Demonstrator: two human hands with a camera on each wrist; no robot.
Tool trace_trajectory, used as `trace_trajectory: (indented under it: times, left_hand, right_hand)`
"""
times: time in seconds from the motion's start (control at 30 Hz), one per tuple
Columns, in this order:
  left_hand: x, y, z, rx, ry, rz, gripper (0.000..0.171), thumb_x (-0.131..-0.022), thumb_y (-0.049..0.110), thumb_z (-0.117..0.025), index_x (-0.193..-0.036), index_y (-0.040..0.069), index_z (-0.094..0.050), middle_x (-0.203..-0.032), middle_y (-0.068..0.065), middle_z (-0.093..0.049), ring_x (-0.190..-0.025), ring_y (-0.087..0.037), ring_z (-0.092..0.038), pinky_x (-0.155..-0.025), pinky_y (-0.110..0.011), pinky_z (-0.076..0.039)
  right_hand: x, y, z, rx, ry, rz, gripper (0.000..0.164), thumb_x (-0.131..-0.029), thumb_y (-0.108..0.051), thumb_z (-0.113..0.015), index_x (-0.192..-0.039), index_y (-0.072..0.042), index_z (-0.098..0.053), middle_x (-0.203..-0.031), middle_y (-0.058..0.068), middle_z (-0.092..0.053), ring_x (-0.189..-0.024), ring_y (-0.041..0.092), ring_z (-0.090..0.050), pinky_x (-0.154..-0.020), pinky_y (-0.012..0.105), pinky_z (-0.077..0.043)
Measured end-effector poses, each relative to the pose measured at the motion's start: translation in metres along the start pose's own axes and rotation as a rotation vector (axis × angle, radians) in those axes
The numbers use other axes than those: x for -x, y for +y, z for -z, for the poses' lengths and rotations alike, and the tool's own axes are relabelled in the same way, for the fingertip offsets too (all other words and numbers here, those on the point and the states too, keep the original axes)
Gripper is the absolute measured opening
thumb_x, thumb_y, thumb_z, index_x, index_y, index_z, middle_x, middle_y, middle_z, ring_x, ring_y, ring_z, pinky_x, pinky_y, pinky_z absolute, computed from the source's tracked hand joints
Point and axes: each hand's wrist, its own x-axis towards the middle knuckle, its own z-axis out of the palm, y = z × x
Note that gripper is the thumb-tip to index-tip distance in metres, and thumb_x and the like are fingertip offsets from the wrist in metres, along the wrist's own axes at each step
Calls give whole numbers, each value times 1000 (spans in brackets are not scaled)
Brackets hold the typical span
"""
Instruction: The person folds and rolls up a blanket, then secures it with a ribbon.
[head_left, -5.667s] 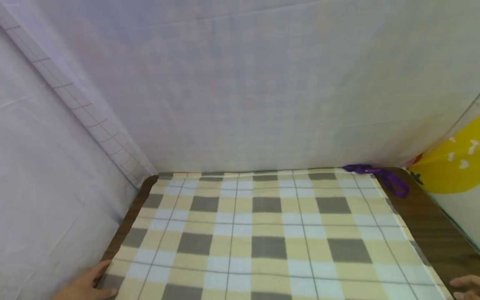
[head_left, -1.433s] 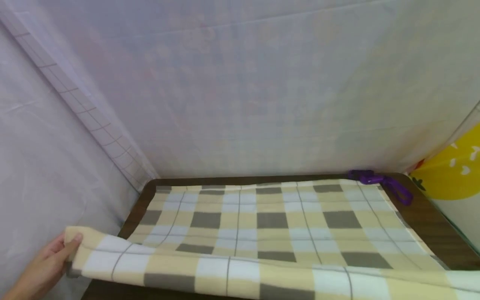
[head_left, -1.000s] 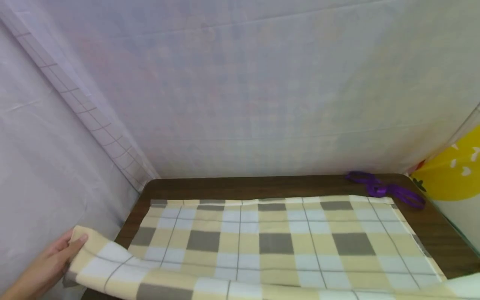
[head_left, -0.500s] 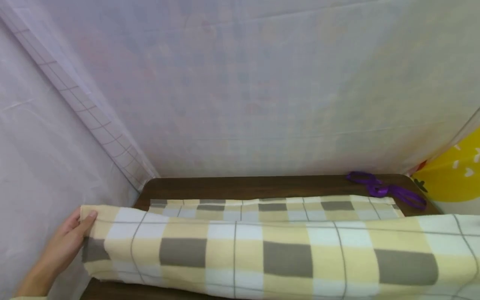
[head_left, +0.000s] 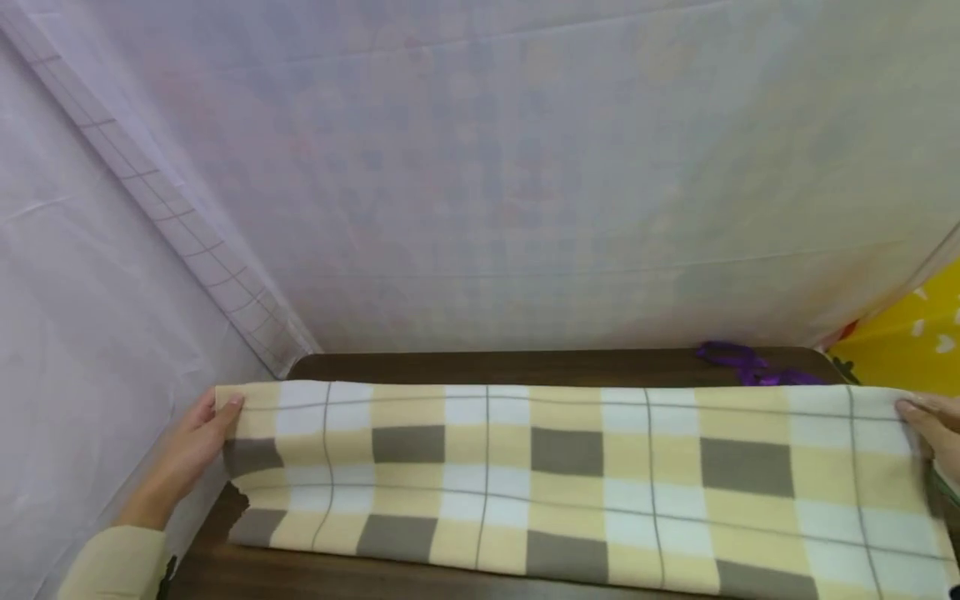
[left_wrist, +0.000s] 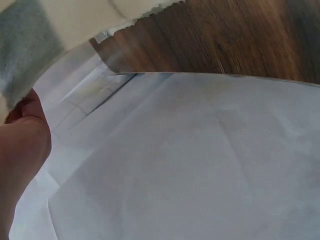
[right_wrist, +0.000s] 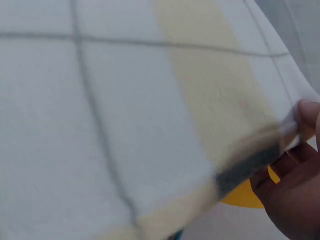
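A checked cloth (head_left: 487, 467) in cream, white and grey spans the table in the head view, with a straight fold along its far side. My left hand (head_left: 187, 446) pinches the left end of that fold between thumb and fingers. At the opposite end, my right hand (head_left: 937, 429) grips the other corner, thumb on top. The left wrist view has my left hand (left_wrist: 25, 135) under a grey patch of the cloth (left_wrist: 27, 42). In the right wrist view, fingers of my right hand (right_wrist: 295, 180) curl beneath the raised corner of the cloth (right_wrist: 150, 100).
The dark wooden table (head_left: 480, 367) shows behind and in front of the cloth. A purple strap (head_left: 742, 362) lies at its far right, partly covered by the cloth. White sheets (head_left: 525, 208) hang behind and at the left; a yellow printed shape (head_left: 915, 333) is at the right.
The cloth's near edge has been lifted and carried away over the far part, which it now covers. Both hands moved forward with it, and the right hand has come into view.
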Motion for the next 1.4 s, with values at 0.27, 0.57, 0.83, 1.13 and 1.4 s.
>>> trace_trajectory:
  times: [0.27,0.57,0.83,1.13,1.4]
  left_hand:
    - [-19,-11,-16,-26,41,-16,41,-101,35,-36,-120,-1,-39,-85,2,-54,-75,-6,-51,-65,-25,-45]
    - [-25,-24,-27,-173,72,35,43,-101,38,-32,-122,2,-41,-96,-16,-55,-78,-13,-50,-68,-26,-42]
    - [-31,-31,-41,-129,47,95,47,-102,37,-28,-130,1,-34,-114,-24,-51,-100,-28,-47,-82,-33,-39]
    - [-35,-44,-55,-71,9,157,51,-102,34,-26,-140,0,-25,-134,-30,-38,-123,-38,-35,-104,-50,-27]
    - [-27,-60,-57,-159,-60,252,62,-99,43,-38,-136,-5,-26,-123,-29,-43,-108,-37,-46,-83,-38,-42]
  right_hand:
    - [-8,-27,-21,-28,-51,-211,24,-94,-24,-55,-103,-45,-62,-75,-44,-47,-59,-17,-45,-48,9,-38]
    - [-16,-30,-34,353,-159,-432,74,-93,-57,-37,-141,-2,-33,-133,24,-48,-97,25,-54,-87,51,-42]
    - [-14,-25,-44,353,-222,-397,69,-95,-53,-34,-140,-1,-31,-143,33,-23,-130,54,-22,-102,65,-19]
    - [-10,-24,-51,477,-286,-363,71,-97,-52,-31,-135,8,-36,-136,38,-28,-123,59,-25,-98,67,-20]
    - [-3,-1,-49,493,-340,-330,74,-96,-50,-38,-135,13,-33,-131,42,-33,-113,60,-33,-89,67,-30]
